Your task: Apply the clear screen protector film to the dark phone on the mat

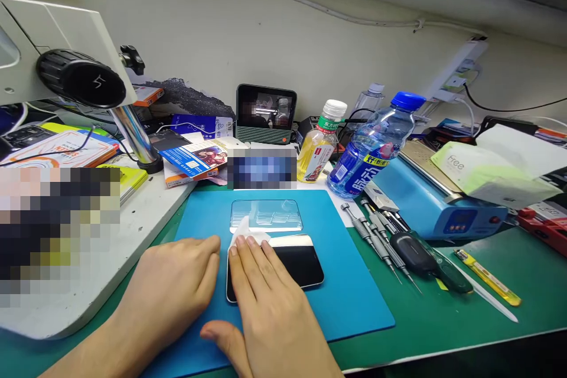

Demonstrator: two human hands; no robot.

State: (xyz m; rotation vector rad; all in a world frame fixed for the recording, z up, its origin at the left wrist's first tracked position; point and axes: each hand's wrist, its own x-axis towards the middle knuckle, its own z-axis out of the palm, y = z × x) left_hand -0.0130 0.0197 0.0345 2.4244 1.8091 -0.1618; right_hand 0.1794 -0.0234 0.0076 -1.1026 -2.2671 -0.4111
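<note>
A black phone (296, 263) lies screen up on the blue mat (354, 301). My right hand (270, 307) rests on its left half, fingers stretched flat and pressing a small white wipe (241, 231) against the screen's far left corner. My left hand (172, 289) lies on the mat right beside the phone's left edge, fingers together and curled down, holding nothing I can see. A clear screen protector on its tray (266, 215) sits just beyond the phone.
Several screwdrivers (376, 242), a dark case (411, 251) and a yellow tool (487, 277) lie right of the mat. Two bottles (372, 144) and a blue heating device (434, 201) stand behind. A microscope base (110, 260) fills the left.
</note>
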